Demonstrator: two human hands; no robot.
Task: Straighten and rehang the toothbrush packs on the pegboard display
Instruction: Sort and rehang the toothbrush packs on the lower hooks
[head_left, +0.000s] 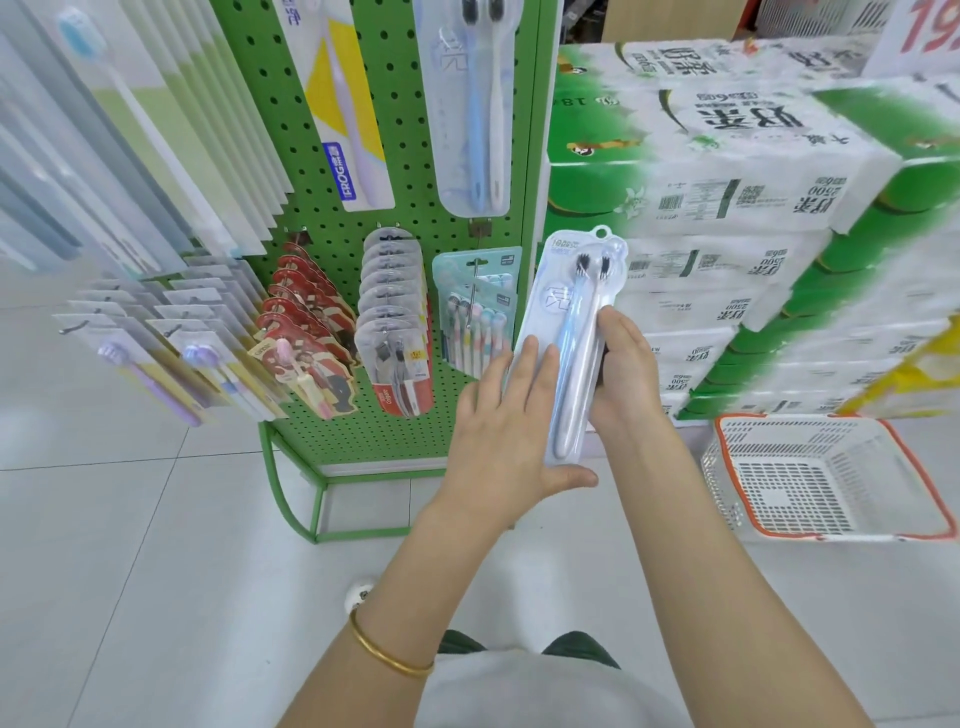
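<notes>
A clear pack with two toothbrushes (574, 332) is held upright in front of the green pegboard's (332, 218) right edge. My left hand (506, 421) lies flat along its left side, fingers straight, thumb under the bottom end. My right hand (621, 364) grips the pack's right edge. The hang hole at the top of the pack is free of any hook. A matching two-brush pack (470, 104) hangs higher on the board. Below it a mint multi-brush pack (475, 306) hangs on a hook.
Rows of other toothbrush packs (395, 322) and red-carded packs (306, 322) fill the lower hooks. Stacked tissue cases (727, 208) stand right of the board. A white and orange basket (821, 478) sits on the tiled floor (156, 519) at the right.
</notes>
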